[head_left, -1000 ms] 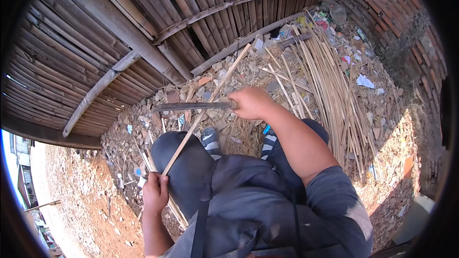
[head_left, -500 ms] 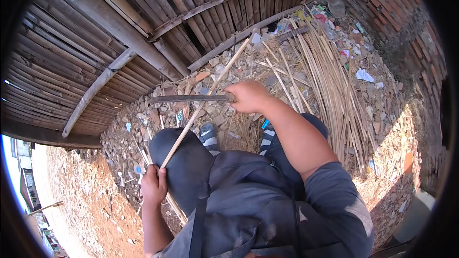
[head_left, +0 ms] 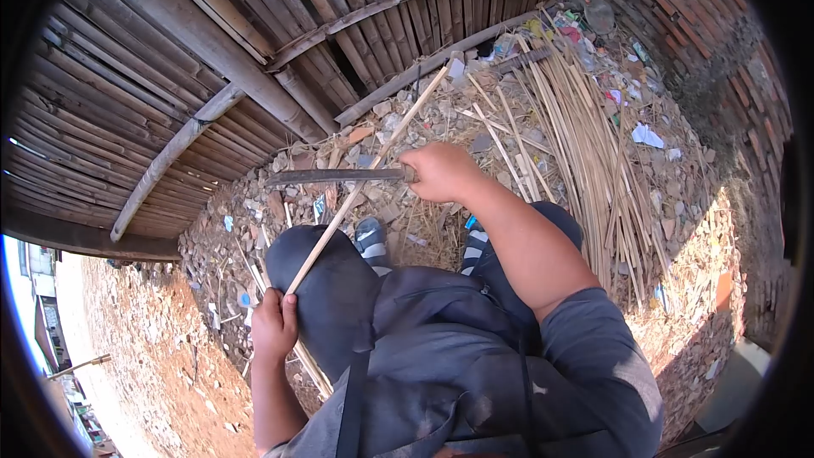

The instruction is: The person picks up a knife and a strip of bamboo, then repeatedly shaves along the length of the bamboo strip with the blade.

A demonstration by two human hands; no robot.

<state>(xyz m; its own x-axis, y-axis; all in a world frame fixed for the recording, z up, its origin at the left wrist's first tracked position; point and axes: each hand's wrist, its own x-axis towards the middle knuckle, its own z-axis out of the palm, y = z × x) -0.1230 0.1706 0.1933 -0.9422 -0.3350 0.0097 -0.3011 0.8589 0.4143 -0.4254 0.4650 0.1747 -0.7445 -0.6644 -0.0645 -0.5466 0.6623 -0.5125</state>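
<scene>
My left hand [head_left: 274,326] is closed around the lower end of a long pale bamboo strip [head_left: 325,238], beside my bent left knee. The strip slants up and to the right across the knee. My right hand [head_left: 440,172] grips the handle of a long, dark-bladed machete [head_left: 335,175]. Its blade points left and crosses the strip; they appear to touch at the crossing. More pale strips lie near my left hand, partly hidden by my leg.
A large pile of bamboo strips [head_left: 585,153] lies to my right on stony ground strewn with litter. A bamboo slat wall [head_left: 170,110] stands ahead and left, a brick wall [head_left: 695,8] at the right. Another dark blade-like tool [head_left: 524,60] rests by the pile's top.
The far end of the bamboo strip has shifted very slightly to the right. Both hands keep their grips and nearly the same places.
</scene>
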